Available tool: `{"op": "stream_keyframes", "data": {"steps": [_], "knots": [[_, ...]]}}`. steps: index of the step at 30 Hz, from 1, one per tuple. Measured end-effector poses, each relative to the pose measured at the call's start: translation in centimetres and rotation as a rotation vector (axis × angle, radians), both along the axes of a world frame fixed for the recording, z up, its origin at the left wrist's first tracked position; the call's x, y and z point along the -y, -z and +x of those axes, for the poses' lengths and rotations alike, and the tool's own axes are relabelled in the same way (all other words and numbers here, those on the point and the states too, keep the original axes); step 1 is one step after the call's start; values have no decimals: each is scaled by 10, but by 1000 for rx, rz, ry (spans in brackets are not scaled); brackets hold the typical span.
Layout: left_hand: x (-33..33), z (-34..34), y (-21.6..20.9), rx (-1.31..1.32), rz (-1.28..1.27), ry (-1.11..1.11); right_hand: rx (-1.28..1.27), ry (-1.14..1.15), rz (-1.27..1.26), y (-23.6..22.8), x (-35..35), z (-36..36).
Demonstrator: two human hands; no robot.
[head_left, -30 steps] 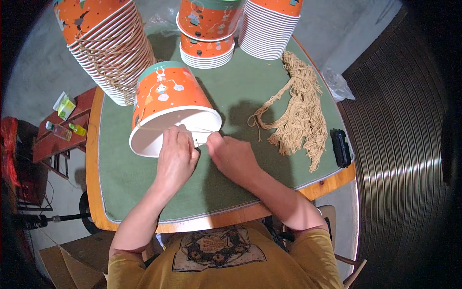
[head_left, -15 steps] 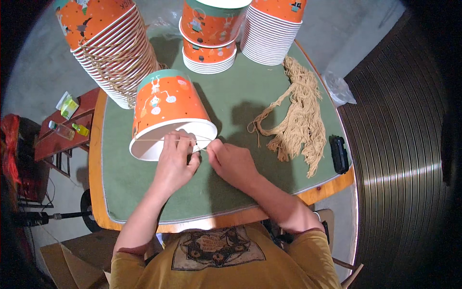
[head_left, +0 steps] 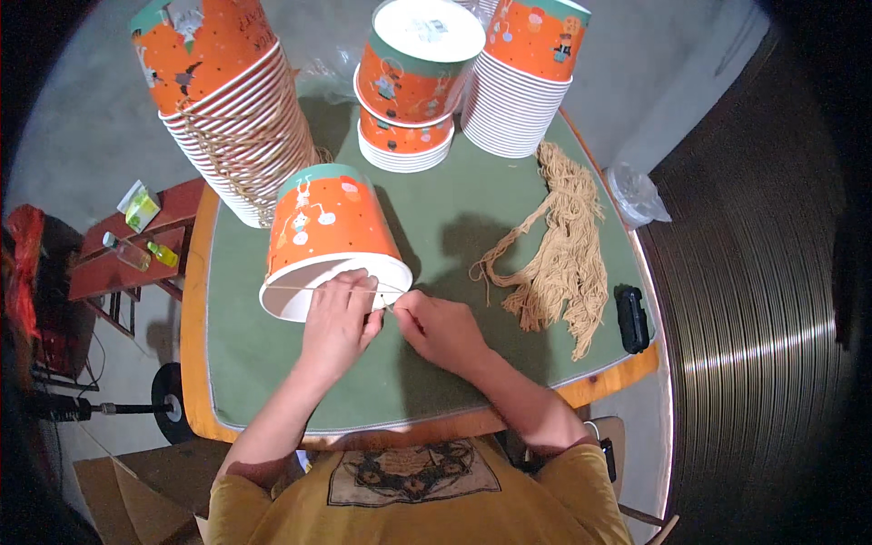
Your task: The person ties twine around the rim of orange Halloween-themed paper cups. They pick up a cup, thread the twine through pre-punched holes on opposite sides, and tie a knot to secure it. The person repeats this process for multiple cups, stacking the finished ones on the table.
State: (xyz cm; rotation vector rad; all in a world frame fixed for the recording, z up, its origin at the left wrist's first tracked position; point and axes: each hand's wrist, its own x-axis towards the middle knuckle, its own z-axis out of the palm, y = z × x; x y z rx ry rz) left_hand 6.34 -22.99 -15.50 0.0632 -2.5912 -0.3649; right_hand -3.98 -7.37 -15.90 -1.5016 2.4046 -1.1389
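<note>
Cord (head_left: 386, 292) between hands (head_left: 338, 320), ends indistinct

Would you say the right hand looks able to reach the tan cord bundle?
Probably yes: only green cloth lies between the right hand and the tan cord bundle, though that hand seems busy with string at the orange bucket.

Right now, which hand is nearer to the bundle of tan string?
Right hand, left of the bundle, by the bucket. The left hand is farther left, at the bucket's opening.
</note>
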Motion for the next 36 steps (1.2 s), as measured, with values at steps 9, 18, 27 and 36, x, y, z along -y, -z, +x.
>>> {"op": "stream_keyframes", "data": {"steps": [9,18,27,36], "knots": [[6,13,-67,-147,-175,-1,215,-25,-268,-63,-4,-6],[8,10,-77,-178,-54,34,-95,-157,-109,-117,10,-22],[12,5,-76,-180,-96,27,-249,-381,-1,-125,34,-39],[9,6,-82,-172,-80,7,-935,-207,-352,-82,16,-18]]}}
